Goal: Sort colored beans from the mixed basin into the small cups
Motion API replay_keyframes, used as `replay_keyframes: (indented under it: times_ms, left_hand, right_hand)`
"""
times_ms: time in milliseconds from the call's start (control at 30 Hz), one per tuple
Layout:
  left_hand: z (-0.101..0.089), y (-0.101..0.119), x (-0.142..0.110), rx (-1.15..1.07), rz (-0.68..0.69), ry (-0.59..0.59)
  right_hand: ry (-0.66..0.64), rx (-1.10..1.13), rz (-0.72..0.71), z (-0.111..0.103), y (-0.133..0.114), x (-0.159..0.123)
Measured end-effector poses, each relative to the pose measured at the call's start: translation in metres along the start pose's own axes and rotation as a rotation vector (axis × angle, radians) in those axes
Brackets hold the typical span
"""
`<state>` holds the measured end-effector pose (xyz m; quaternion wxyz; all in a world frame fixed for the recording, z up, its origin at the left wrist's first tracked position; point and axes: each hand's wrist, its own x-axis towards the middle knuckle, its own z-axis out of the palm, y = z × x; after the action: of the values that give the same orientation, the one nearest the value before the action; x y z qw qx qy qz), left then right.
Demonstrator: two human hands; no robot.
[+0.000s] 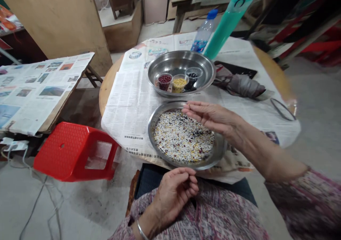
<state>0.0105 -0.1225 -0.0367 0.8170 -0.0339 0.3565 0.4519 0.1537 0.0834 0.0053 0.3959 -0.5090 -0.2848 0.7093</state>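
A round metal tray (152, 137) holds a mix of white, yellow, black and dark red grains or beans (181, 137). Over its upper right part is my right hand (213, 116), with thumb and fingertips pressed together; whatever they may hold is too small to name. My left hand (174, 192) is curled palm up at the near rim of the tray, its inner palm hidden. Behind the tray a steel basin (170, 60) contains a cup of red beans (164, 82), a cup of yellow beans (179, 83) and a cup of black beans (193, 76).
Newspaper (122, 101) covers the round table. A water bottle (203, 32) and a tall green object (229, 23) stand behind the basin. To the right lies a dark grey cloth bundle (239, 83). On the left are a red stool (66, 151) and a newspaper-covered bench (45, 87).
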Motion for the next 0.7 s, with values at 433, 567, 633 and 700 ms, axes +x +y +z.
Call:
replay_keyframes:
  times_ms: [433,567,633,700]
  left_hand:
    - [-0.001,0.005,-0.001,-0.014,0.007,-0.014]
    - [-0.002,0.006,0.000,-0.017,0.008,-0.003]
    - [-0.003,0.006,0.000,-0.015,0.009,-0.002]
    - [-0.003,0.007,0.000,-0.013,0.007,-0.004]
  right_hand:
    - [0.162,-0.600,-0.392,0.031,-0.088,0.074]
    - [0.147,-0.619,-0.402,0.032,-0.085,0.075]
    - [0.128,-0.497,-0.407,0.031,-0.080,0.069]
    - [0.086,-0.310,-0.359,0.030,-0.071,0.059]
